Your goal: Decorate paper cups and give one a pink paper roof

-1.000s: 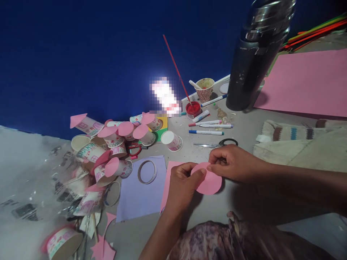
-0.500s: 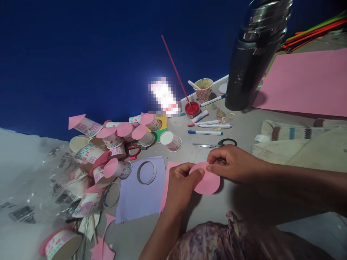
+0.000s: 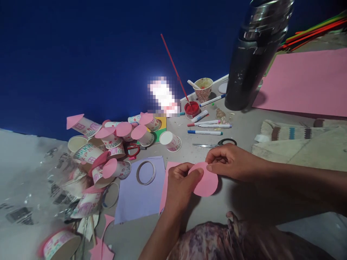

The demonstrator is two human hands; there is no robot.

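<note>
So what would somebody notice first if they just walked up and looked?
Probably the pink paper circle low in the middle, pinched between the left hand and the right hand. Next, the heap of decorated paper cups with pink tops on the left, and the tall dark flask standing at the upper right.

On the desk point(image 3: 244, 130) lie scissors point(image 3: 217, 144), four markers point(image 3: 206, 126), a red paint pot point(image 3: 192, 109), a black flask point(image 3: 253, 54) and many decorated paper cups point(image 3: 108, 151).
</note>
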